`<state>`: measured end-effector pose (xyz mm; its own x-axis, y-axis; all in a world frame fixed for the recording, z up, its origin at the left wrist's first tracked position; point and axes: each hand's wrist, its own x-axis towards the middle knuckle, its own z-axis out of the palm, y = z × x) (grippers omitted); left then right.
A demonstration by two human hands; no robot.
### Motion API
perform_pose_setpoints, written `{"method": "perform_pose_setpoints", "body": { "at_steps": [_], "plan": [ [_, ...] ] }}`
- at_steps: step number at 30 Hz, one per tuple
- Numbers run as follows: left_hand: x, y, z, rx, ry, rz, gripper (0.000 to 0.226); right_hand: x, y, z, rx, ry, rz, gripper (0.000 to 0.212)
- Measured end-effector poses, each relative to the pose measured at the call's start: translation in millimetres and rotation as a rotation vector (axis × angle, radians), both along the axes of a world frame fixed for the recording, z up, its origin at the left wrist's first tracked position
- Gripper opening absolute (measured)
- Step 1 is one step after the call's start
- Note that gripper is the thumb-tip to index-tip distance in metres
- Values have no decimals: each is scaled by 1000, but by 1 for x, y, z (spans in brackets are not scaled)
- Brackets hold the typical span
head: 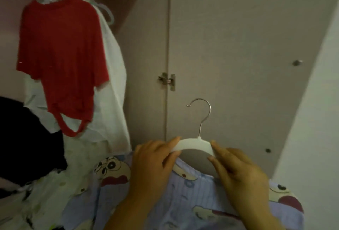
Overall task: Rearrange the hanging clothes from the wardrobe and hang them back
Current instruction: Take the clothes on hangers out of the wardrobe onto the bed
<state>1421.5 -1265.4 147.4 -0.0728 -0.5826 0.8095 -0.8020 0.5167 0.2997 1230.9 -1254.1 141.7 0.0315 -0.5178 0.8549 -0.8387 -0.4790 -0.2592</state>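
Gripped white hanger [194, 142] at both shoulders with left hand [152, 165] and right hand [240, 174], risking slip of loosely seated cartoon-print shirt [183, 202].

Left hand [154, 165], right hand [240, 172] — both bare; forearms [121, 215] bare down to frame's lower edge.

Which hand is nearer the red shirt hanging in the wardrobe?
Left. The left hand grips the white hanger below and right of the red shirt; the right hand holds the hanger's other end, farther right.
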Motion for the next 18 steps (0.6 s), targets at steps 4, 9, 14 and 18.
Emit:
{"method": "perform_pose_setpoints", "body": {
  "at_steps": [4,9,14,18],
  "plan": [
    [-57,32,-6,11,-27,-166,33,-50,68,-7,-2,16,-195,33],
    [-124,85,-31,18,-21,-453,34,-98,173,-29,77,21,-462,33],
    [-196,171,-57,38,15,-782,32,-134,305,-48,133,3,-747,33],
    [-260,260,-61,64,16,-1028,33,-158,420,-44,129,8,-968,36]
  ]
}}
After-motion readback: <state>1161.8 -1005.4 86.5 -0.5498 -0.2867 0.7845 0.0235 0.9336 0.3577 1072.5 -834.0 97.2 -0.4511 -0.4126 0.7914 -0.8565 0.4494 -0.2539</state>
